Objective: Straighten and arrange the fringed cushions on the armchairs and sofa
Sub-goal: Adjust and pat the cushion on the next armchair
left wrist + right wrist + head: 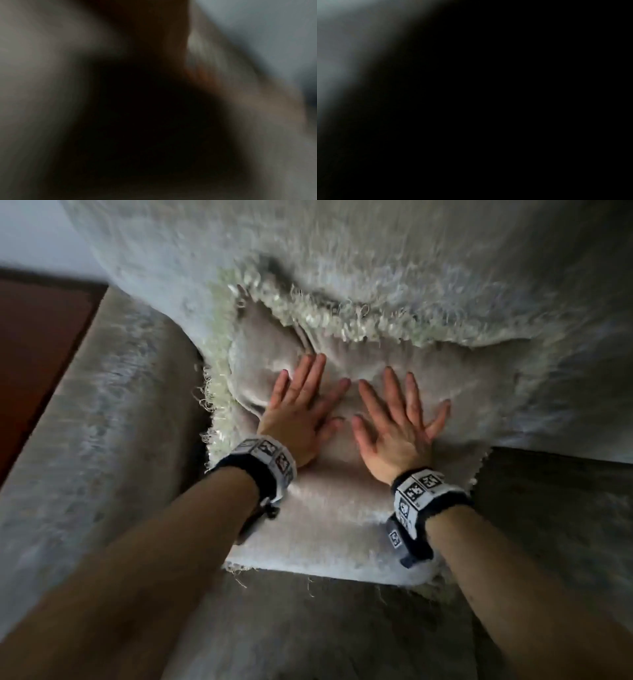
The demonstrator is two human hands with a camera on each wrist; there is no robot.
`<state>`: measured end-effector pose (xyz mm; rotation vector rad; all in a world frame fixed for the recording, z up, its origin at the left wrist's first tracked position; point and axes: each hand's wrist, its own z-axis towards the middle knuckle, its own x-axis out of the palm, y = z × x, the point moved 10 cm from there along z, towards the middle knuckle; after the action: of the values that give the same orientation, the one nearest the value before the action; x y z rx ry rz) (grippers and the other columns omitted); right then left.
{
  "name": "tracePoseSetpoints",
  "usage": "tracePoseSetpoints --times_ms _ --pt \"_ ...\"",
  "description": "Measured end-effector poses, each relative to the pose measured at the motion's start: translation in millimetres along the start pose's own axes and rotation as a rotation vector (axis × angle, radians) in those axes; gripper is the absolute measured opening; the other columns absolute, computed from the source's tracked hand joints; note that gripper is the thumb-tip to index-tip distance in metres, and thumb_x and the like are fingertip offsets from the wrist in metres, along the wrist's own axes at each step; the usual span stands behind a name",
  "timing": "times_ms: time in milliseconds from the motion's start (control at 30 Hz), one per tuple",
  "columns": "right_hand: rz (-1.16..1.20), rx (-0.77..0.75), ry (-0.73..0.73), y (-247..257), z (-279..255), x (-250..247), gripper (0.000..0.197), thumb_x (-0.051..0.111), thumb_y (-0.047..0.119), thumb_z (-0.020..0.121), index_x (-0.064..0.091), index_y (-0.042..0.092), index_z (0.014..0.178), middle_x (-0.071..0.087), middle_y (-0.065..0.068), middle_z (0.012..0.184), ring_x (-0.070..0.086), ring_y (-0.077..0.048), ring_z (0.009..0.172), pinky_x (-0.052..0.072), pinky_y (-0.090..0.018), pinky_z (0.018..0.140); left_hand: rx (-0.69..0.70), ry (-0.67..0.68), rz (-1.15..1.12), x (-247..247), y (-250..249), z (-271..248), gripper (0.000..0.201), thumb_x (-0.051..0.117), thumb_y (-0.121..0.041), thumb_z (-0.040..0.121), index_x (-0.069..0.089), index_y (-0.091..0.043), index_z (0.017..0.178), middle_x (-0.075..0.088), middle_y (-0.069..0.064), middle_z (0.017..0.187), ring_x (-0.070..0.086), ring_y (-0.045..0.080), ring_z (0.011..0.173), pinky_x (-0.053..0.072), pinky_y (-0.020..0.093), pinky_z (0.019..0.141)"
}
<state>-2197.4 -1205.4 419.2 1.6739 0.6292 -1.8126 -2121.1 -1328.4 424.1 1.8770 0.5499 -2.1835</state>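
Observation:
A pale grey velvet cushion (335, 515) with a cream fringe (329, 316) along its top and left edges leans against the backrest of a grey armchair (376, 251). Both hands lie flat on its face with fingers spread. My left hand (301, 409) presses the cushion's left half, where the fabric creases. My right hand (397, 422) presses beside it, just to the right. Neither hand holds anything. Both wrist views are dark and blurred and show no fingers.
The armchair's left arm (85, 440) runs down the left side, with a reddish-brown floor (37, 337) beyond it. The darker seat (548, 525) shows to the right of and below the cushion.

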Motion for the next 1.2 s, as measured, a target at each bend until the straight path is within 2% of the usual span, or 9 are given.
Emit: tracePoseSetpoints --times_ms 167,300,467,600,700,833,1000,1100,1200 --pt "0.115 0.362 -0.075 -66.1 -9.3 -37.3 0.055 0.015 0.058 0.094 0.006 0.052 0.148 -0.007 0.005 0.163 -0.011 -0.034 0.149 -0.002 -0.076 0.104 0.052 -0.089 0.084 -37.5 9.4 -4.5 0.055 0.022 -0.051 0.098 0.013 -0.039 0.151 0.006 0.006 0.162 0.004 0.028 0.15 0.002 0.056 0.116" --pt "0.23 0.288 -0.322 -17.0 -56.9 -97.1 0.058 0.022 0.051 0.096 0.012 0.04 0.152 0.0 -0.004 0.163 -0.005 -0.033 0.15 0.0 -0.067 0.112 -0.164 -0.238 -0.126 -67.8 3.4 -52.4 0.056 0.022 -0.046 0.098 0.014 -0.034 0.152 0.004 0.005 0.162 -0.001 0.032 0.149 -0.004 0.057 0.115" --pt "0.201 0.287 0.099 -6.5 -94.2 40.9 0.053 0.021 0.062 0.094 0.004 0.06 0.144 -0.015 0.015 0.16 -0.019 -0.023 0.148 -0.005 -0.074 0.104 -0.247 0.166 -0.077 47.6 -0.8 -94.9 0.056 0.012 -0.057 0.095 -0.003 -0.047 0.148 -0.014 -0.006 0.161 -0.013 0.023 0.149 -0.005 0.063 0.114" --pt "0.329 0.649 -0.08 -74.1 -84.4 26.7 0.056 0.015 0.054 0.095 0.004 0.049 0.149 -0.008 0.004 0.163 -0.008 -0.037 0.148 0.002 -0.074 0.107 -0.402 -0.054 -0.144 23.1 47.6 -92.5 0.053 0.016 -0.05 0.098 0.004 -0.045 0.149 -0.006 -0.001 0.162 -0.008 0.033 0.148 -0.002 0.063 0.114" --pt "0.394 0.492 -0.3 -32.2 -97.8 -21.7 0.059 0.02 0.047 0.096 0.009 0.037 0.153 -0.001 -0.002 0.163 -0.004 -0.034 0.149 0.0 -0.069 0.11 -0.384 -0.31 -0.141 -27.2 29.6 -105.7 0.053 0.02 -0.04 0.1 0.012 -0.035 0.152 0.005 0.008 0.162 0.001 0.039 0.148 -0.002 0.06 0.114" --pt "0.225 0.193 0.106 22.5 -133.3 53.7 0.054 0.019 0.055 0.096 0.0 0.054 0.147 -0.013 0.011 0.161 -0.018 -0.022 0.149 -0.008 -0.073 0.106 -0.058 0.03 -0.019 45.7 -21.7 -118.8 0.055 0.02 -0.046 0.099 0.005 -0.04 0.151 -0.001 0.001 0.162 -0.002 0.028 0.149 -0.001 0.063 0.115" --pt "0.368 0.76 -0.125 -75.3 -138.0 34.6 0.058 0.019 0.048 0.098 0.004 0.037 0.153 -0.006 -0.002 0.163 -0.006 -0.04 0.148 0.004 -0.075 0.107 -0.286 -0.054 -0.034 31.8 40.7 -114.2 0.058 0.02 -0.042 0.099 0.006 -0.026 0.153 0.001 0.01 0.162 0.0 0.036 0.148 -0.002 0.058 0.116" --pt "0.393 0.452 -0.269 -12.0 -124.6 -6.5 0.058 0.027 0.041 0.098 0.011 0.033 0.153 -0.005 -0.002 0.163 -0.008 -0.032 0.149 -0.011 -0.065 0.111 -0.349 -0.233 -0.157 -5.1 22.8 -120.8 0.059 0.02 -0.037 0.099 0.009 -0.019 0.154 0.004 0.013 0.161 0.002 0.034 0.149 -0.002 0.054 0.118" --pt "0.293 0.266 0.136 26.1 -136.6 53.8 0.055 0.022 0.054 0.098 0.0 0.05 0.148 -0.019 0.014 0.159 -0.022 -0.023 0.147 -0.014 -0.072 0.106 -0.051 -0.065 -0.141 33.5 -18.5 -129.8 0.057 0.029 -0.036 0.099 0.009 -0.031 0.152 0.007 0.005 0.162 0.005 0.027 0.15 0.0 0.056 0.118"
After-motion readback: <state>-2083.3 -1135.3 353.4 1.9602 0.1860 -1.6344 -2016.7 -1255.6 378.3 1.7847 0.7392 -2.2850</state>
